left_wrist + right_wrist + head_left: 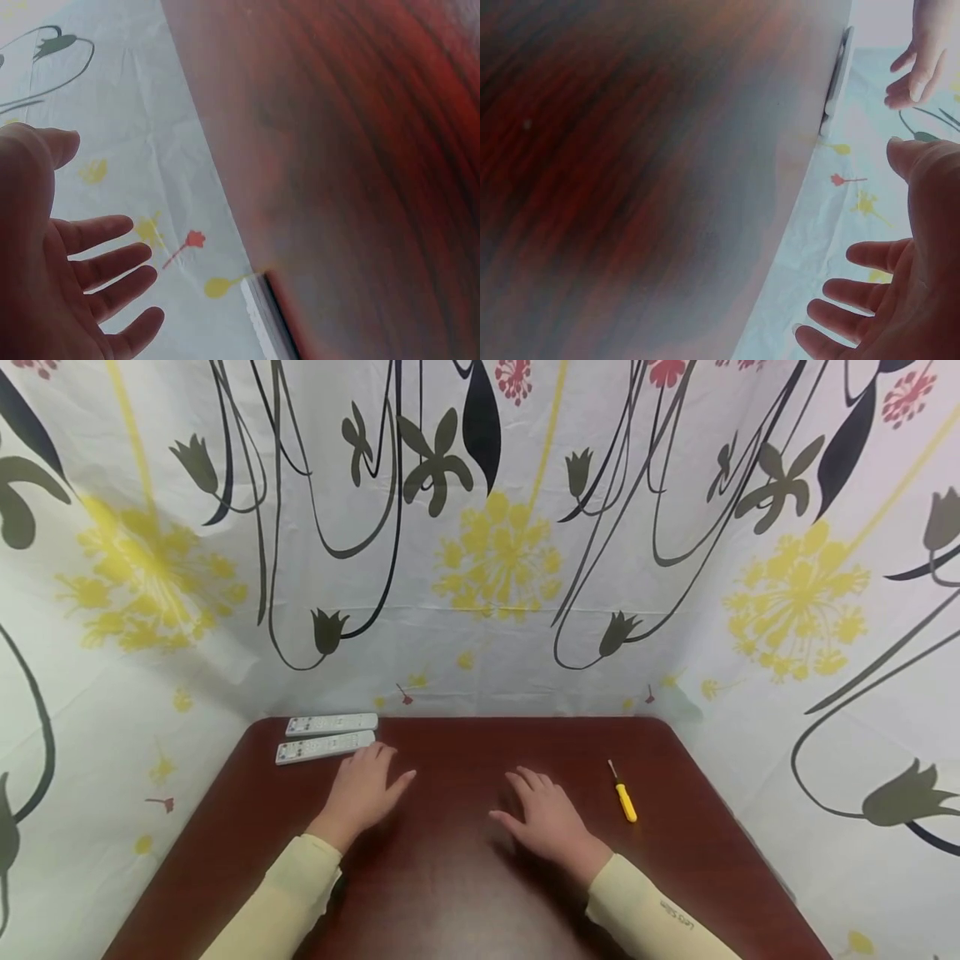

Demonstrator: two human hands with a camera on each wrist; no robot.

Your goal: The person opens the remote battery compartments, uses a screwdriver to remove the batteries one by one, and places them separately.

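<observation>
Left hand (362, 789): fingers loosely extended, slightly parted, thumb held out
Right hand (549, 818): fingers relaxed and parted, thumb pointing toward the left hand
Left forearm (277, 897): sleeved, slanting in from lower left
Right forearm (648, 906): sleeved, slanting in from lower right

Table (465, 893) dark reddish brown, blackish wood-grain streaks in both wrist views. Far left, far remote (341, 723) and near remote (318, 749) both whitish, small dark button marks. Right side, screwdriver (626, 802): bright yellow handle, greyish shaft. Cloth (480, 685) behind and at both sides white, printed: big yellow flower bursts, olive-grey tulips and leaves, blackish curving stems, red flower heads up top, tiny yellow and red sprigs low down. Left sleeve (279, 897) and right sleeve (652, 914) pale yellow; right one has small dark lettering.
</observation>
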